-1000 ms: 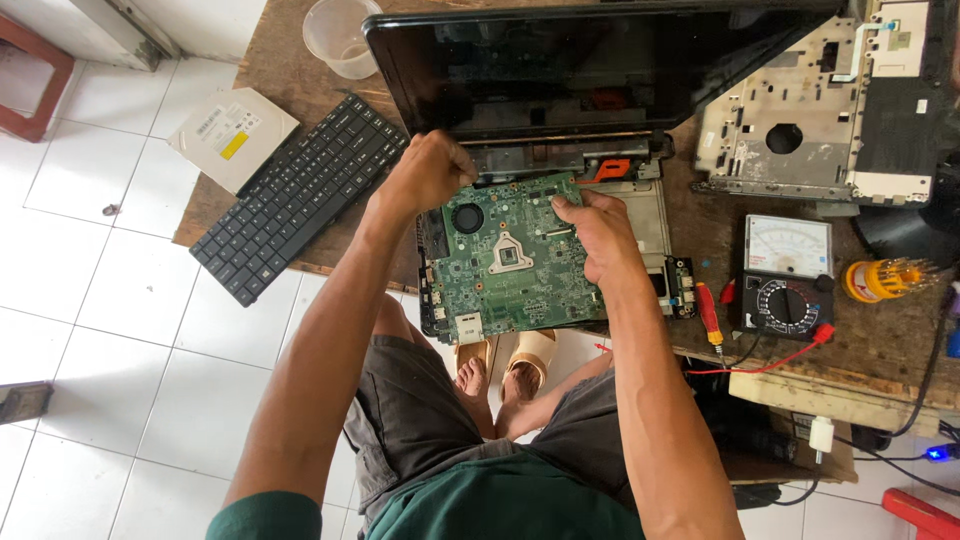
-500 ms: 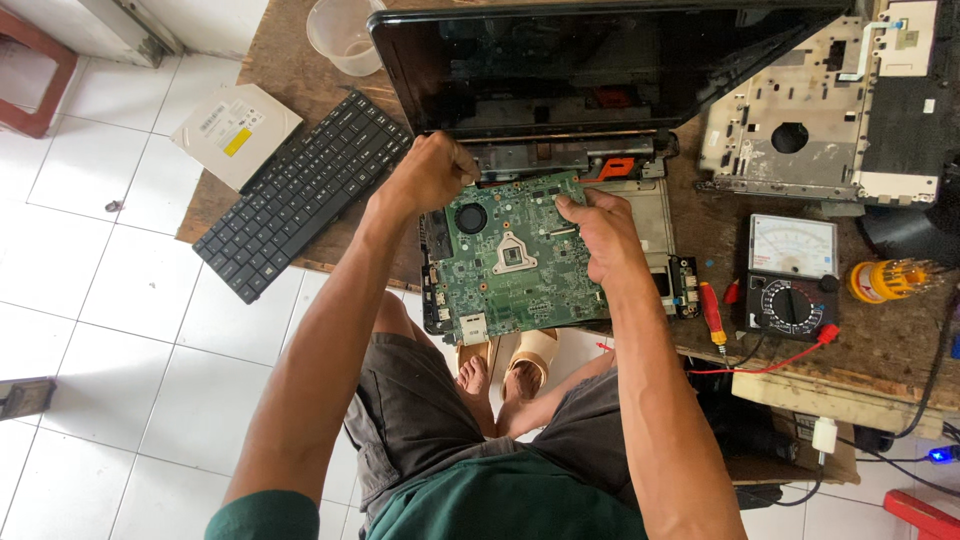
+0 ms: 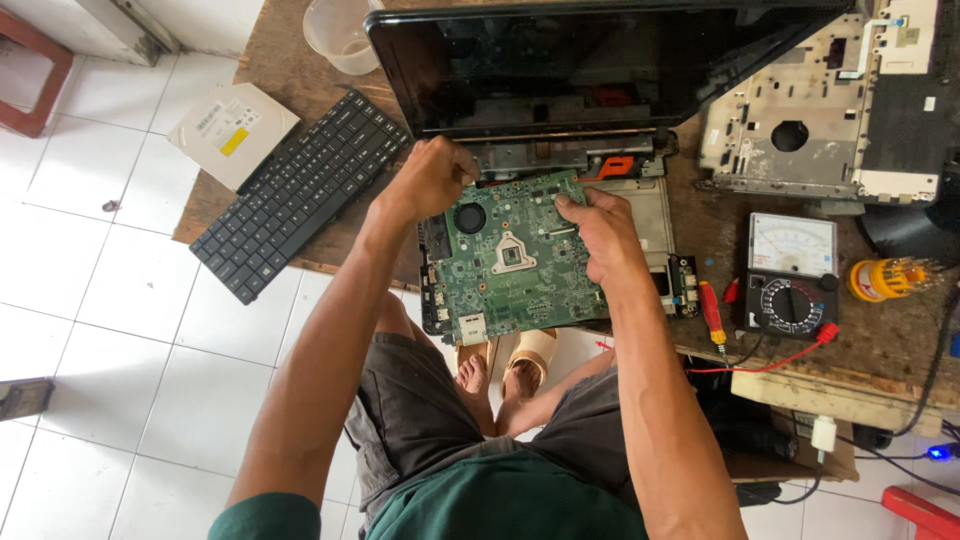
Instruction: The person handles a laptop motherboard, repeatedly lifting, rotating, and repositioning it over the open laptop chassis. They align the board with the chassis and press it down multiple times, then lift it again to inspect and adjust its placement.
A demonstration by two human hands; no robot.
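Observation:
A green laptop motherboard [image 3: 515, 258] lies tilted over the open laptop base [image 3: 655, 215], in front of the black screen [image 3: 580, 60]. My left hand [image 3: 432, 178] is closed on the board's upper left corner. My right hand [image 3: 603, 235] grips the board's right edge, fingers on top near the upper right corner. The board's lower edge hangs past the wooden bench edge, above my knees and sandalled feet.
A loose black keyboard [image 3: 300, 190] and a flat optical drive [image 3: 232, 133] lie at the bench's left end, a clear plastic cup [image 3: 342, 35] behind. Right: a stripped laptop chassis [image 3: 800, 130], an analogue multimeter [image 3: 792, 272] with red and black leads, a yellow screwdriver-bit holder [image 3: 885, 278].
Both hands have lifted and shifted the motherboard slightly; my right hand moved from the board's face up to its right edge, and my left hand stayed at the upper left corner.

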